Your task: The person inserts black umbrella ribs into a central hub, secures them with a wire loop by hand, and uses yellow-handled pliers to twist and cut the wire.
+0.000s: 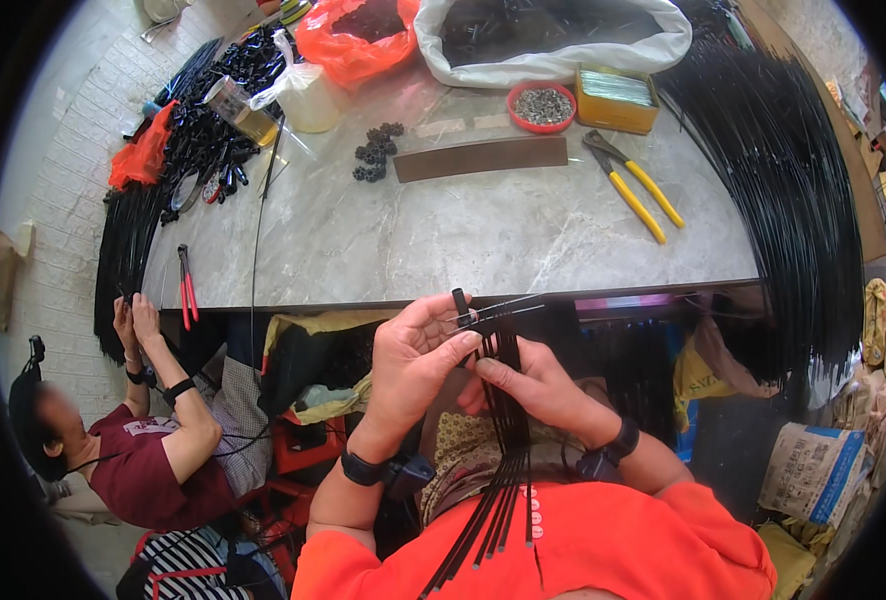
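Just off the table's near edge, my left hand (413, 355) pinches a small black tube-shaped part (459, 303) between thumb and fingers. From that part a pair of thin dark strips (515, 308) points off to the right. A bundle of long thin black rods (508, 430) hangs below it, fanning out over my orange shirt. My right hand (541, 385) is closed around the upper part of these rods, thumb across them. The two hands are close together, and the joint between rods and black part is partly covered by my fingers.
A grey table (343, 245) bears yellow-handled pliers (633, 185), a brown flat strip (483, 159), a red dish of small metal pieces (542, 107) and red-handled pincers (187, 285). Black rods are heaped at the right (793, 180). A co-worker (153, 440) sits at the left.
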Demonstrator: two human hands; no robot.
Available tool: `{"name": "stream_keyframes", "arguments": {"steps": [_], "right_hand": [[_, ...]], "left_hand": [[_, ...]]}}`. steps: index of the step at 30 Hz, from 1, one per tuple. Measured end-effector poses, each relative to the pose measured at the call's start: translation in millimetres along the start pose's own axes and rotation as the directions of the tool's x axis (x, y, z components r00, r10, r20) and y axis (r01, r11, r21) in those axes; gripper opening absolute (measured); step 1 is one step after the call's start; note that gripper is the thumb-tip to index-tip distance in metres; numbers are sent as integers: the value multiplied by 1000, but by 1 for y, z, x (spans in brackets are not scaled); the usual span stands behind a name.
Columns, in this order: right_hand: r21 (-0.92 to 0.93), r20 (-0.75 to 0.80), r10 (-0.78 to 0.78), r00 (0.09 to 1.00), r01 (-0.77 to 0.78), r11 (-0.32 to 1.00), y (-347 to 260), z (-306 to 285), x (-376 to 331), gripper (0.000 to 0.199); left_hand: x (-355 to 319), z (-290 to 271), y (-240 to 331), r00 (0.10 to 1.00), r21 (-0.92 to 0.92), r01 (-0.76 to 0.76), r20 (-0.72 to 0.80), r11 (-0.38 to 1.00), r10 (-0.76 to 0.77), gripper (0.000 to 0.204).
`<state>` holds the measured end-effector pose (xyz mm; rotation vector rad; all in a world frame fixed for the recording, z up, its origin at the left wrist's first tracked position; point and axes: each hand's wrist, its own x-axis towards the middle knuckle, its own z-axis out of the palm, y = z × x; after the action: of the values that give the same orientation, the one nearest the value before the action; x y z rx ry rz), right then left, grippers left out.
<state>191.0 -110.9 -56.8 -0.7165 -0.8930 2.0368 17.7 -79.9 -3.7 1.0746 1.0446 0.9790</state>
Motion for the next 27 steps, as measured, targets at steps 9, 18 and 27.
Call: {"name": "stream_keyframes", "arguments": {"steps": [9,18,27], "right_hand": [[-168,-51,-124,991,114,979,6,0,2,20],[-234,-84,-208,974,184,955,-1,8,1,23],[-226,-74,-252,965,230,947,-4,19,3,16]], "left_hand": [[-2,-1,-2,996,-151,-10,-92,988,-4,31],[-12,-8,9,998,-148,7,-63,989,-17,36],[-22,-12,6,986,-161,-99,-148,982,75,34]]}}
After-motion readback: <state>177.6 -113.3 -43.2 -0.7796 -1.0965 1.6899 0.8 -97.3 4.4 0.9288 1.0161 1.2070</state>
